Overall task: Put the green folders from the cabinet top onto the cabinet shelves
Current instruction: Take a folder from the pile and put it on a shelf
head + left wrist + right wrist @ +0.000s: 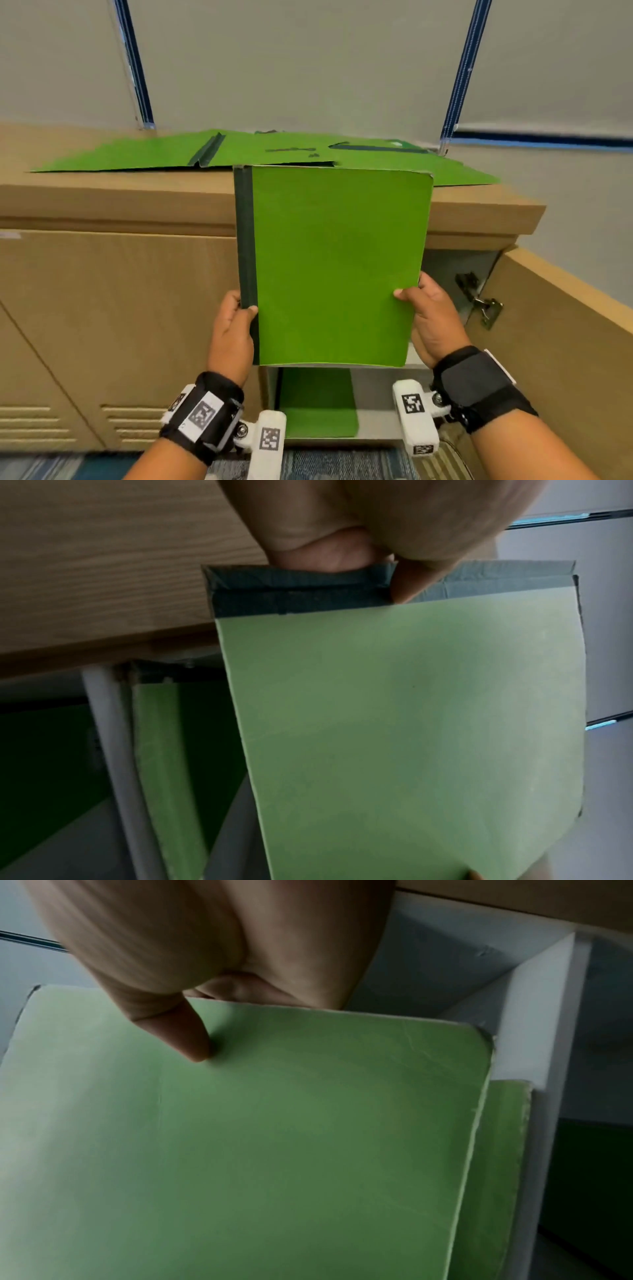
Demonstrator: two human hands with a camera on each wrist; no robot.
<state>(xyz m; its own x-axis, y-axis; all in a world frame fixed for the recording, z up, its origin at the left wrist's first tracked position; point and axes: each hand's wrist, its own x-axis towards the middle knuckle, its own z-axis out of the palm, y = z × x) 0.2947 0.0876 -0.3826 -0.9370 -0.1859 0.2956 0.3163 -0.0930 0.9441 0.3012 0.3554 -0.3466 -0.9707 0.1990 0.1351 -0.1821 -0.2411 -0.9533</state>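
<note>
while my left hand [230, 337] pinches the dark spine edge of the green folder [334, 267], thumb on the front and fingers curled behind, my right hand [433, 318] grasps the opposite open edge the same way, thumb tip pressed on the cover near its rounded corner. the folder stands upright between my hands, closed, spine to my left, held in front of the cabinet [102, 291] at the open compartment. its top edge reaches up to the lip of the cabinet top [120, 192], its bottom edge hangs just above the pale shelf [376, 425] below.

on that shelf another green folder [318, 404] lies flat, toward the left side, with bare shelf showing to its right. in the wrist views a further green folder edge shows behind the one i hold, close against a white upright panel [555, 1015].

to my right the cabinet door [565, 342] stands open, its metal hinge [479, 301] showing. on the cabinet top, more green folders [154, 154] lie spread open and flat, overlapping, reaching the front edge at the right.

the only markings are black-and-white square codes on my wrist bands [202, 414]; no readable words appear on the folder cover.
</note>
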